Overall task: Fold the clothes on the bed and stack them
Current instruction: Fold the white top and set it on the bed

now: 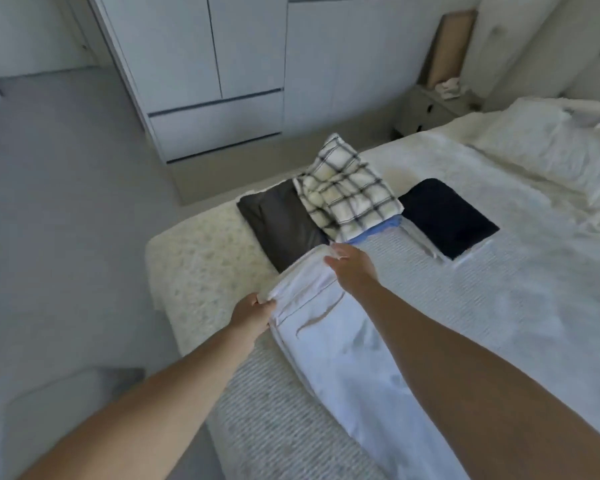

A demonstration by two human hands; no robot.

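A: Clothes: where do they lie?

B: On the bed. White trousers stretch along its near edge, waistband toward the far end. Past the waistband lies a folded grey garment. Beside that a checked cloth sits on top of something blue, of which only a sliver shows. To the right, apart from these, lies a folded navy piece.

A: What else is around?

B: A pale textured throw covers the bed's left corner. A pillow sits at the head, far right. White wardrobes stand across the floor, and a small bedside unit is by the wall.

A: Does anything block the trousers?

B: The grey garment touches the waistband's far edge, so the two crowd each other there.

A: And the hands?

B: The left hand pinches the waistband's left corner, fingers curled round the fabric. The right hand is at the waistband's right corner, touching the cloth; whether it actually grips there I cannot tell.
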